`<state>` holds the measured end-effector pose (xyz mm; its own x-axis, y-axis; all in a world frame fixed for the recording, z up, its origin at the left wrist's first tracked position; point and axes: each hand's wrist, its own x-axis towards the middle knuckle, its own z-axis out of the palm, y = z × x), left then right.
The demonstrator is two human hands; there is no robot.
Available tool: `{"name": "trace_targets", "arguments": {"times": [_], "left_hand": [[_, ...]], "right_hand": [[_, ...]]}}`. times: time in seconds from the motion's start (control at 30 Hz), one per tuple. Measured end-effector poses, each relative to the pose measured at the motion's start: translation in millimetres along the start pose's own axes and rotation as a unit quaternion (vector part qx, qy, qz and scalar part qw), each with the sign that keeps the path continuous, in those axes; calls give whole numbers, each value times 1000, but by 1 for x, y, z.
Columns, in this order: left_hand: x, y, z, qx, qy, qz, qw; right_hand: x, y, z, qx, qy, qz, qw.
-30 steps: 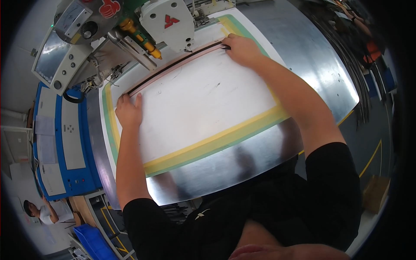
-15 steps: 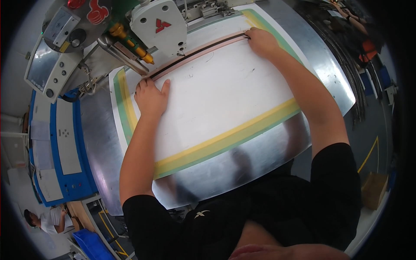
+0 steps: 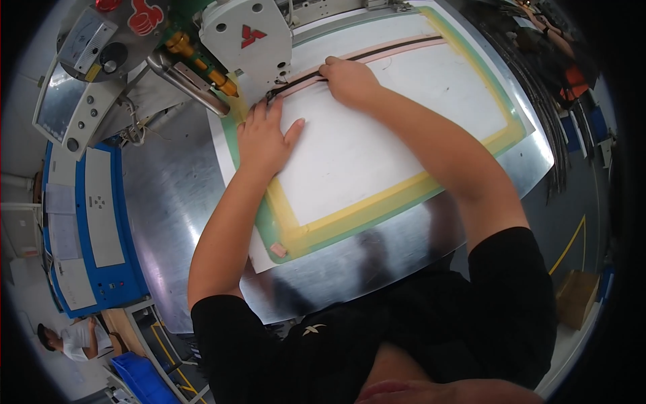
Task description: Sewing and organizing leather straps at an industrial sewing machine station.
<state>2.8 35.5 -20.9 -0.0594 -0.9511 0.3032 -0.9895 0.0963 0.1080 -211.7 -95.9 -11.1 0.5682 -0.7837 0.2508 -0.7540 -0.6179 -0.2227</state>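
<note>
A white sheet edged with yellow and green tape lies on the metal table, and a narrow black strip on a pink band runs across its far part. My left hand rests on the sheet's left side, fingers spread, with the fingertips near the strip's left end. Farther right, my right hand is closed, its thumb and fingers pinched at the strip. Just beyond both hands stands a white machine head; its lower tip is close to the strip.
The shiny metal table extends left and along the front edge. A control box with a screen and a yellow-tipped metal tube stand at the far left. Beyond is a blue-and-white cabinet. A person is at the lower left.
The sheet, with its strip, has shifted right and slightly away. My right hand has moved left from the strip's right end to its left half. My left hand has moved right.
</note>
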Motion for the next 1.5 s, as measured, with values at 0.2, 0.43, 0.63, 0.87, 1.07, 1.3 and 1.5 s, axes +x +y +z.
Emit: {"name": "trace_targets", "arguments": {"times": [0.2,0.43,0.63,0.87,1.07,1.3,1.5], "left_hand": [[21,24,9,-12,-8,-9,1000],[37,23,25,15,-25,-26,999],[28,0,12,6,3,25,1000],[25,-8,8,-26,18,-18,999],[25,-5,19,7,65,55,996],[27,-2,11,10,0,16,1000],[29,-1,10,16,10,31,999]], "right_hand": [[-6,5,5,38,48,28,998],[-5,1,8,35,46,30,998],[-9,3,2,30,41,37,998],[-6,4,8,28,45,36,998],[-8,4,5,28,39,42,998],[-8,0,5,39,36,-27,998],[-5,-8,4,12,7,-52,999]]}}
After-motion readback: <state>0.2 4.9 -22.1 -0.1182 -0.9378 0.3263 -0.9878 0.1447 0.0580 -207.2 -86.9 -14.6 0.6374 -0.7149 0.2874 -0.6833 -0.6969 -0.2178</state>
